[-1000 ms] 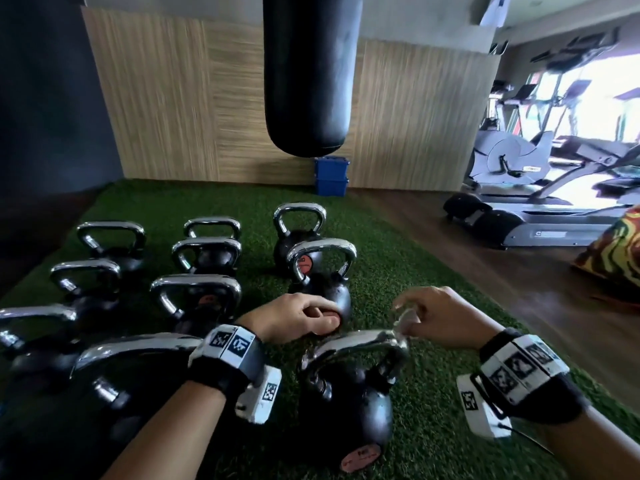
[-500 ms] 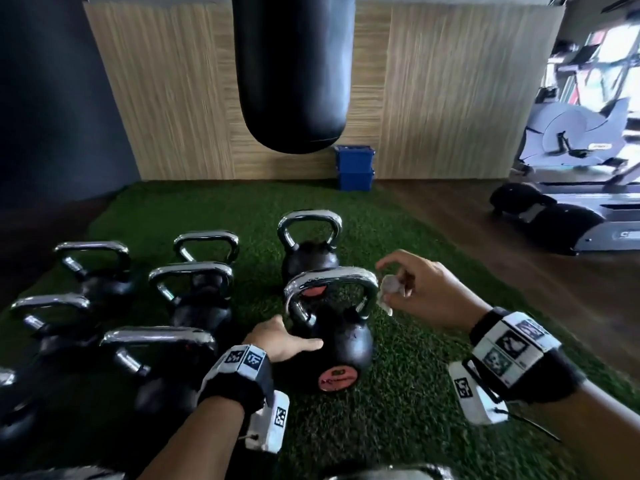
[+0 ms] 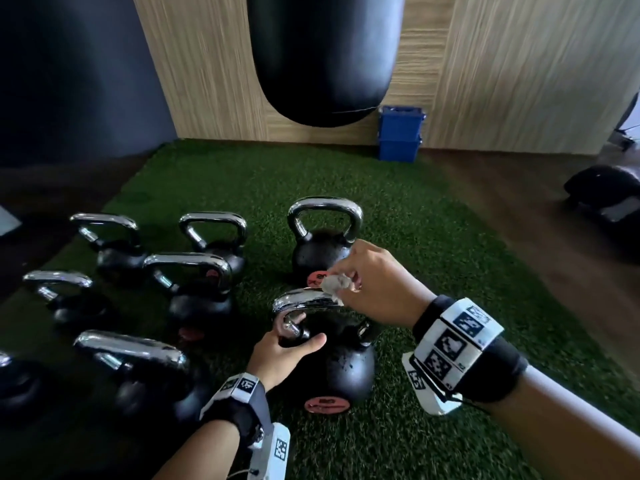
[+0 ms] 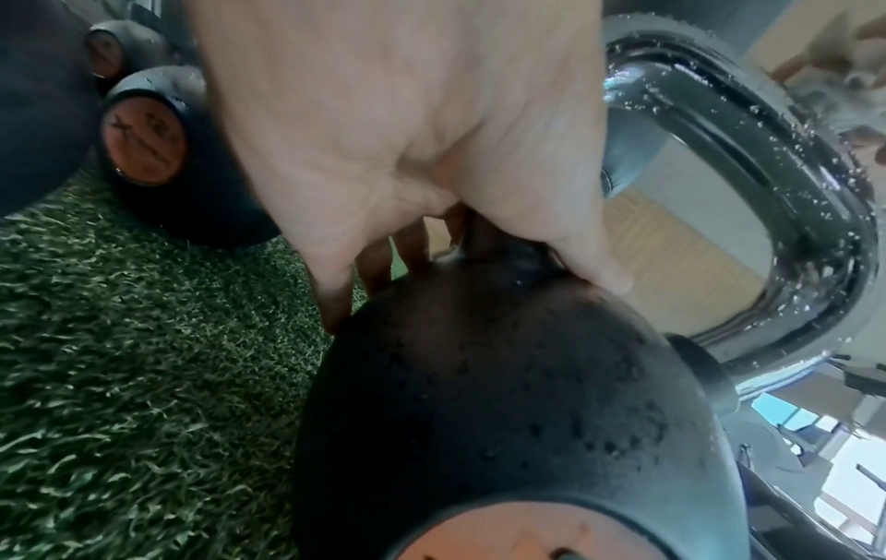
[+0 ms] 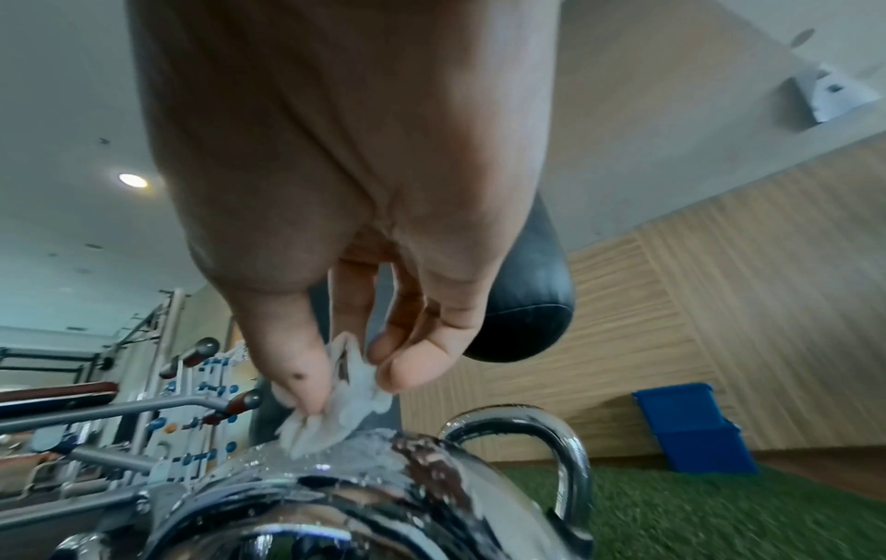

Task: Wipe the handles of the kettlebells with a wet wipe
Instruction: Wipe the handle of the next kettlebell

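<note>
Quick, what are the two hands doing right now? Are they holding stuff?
Left hand: grips the kettlebell at the base of its handle, steadying it.
Right hand: pinches the wet wipe and presses it on top of that handle.

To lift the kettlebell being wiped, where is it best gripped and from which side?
Best by the top bar of its chrome handle, from above, fingers through the loop: the kettlebell stands upright on the turf. The left hand only braces the handle's base, and the right hand pinches the wet wipe on the bar. Droplets show there, so it may be slippery.
</note>
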